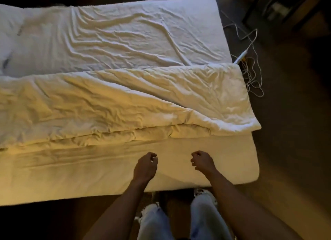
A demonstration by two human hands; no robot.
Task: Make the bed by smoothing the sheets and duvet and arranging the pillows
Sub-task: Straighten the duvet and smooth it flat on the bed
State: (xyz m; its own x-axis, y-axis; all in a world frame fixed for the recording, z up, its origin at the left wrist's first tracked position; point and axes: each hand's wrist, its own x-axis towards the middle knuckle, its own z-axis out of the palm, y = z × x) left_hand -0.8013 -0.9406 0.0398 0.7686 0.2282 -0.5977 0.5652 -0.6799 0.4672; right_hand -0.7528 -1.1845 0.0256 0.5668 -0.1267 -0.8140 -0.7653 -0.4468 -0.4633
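Item: bed, part-made. I am hovering left hand (146, 165) and right hand (201, 161) over the near edge, fingers loosely curled, holding nothing. Duvet (125, 103) lying folded mid-mattress; sheet (114, 41) creased toward the far edge; pillow (7, 37) at the far-left corner. Smoothing remaining.

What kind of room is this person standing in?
Most likely a bedroom: a mattress under a wrinkled white sheet, a duvet folded along its middle, and white charging cables tangled on the dark floor beside it.
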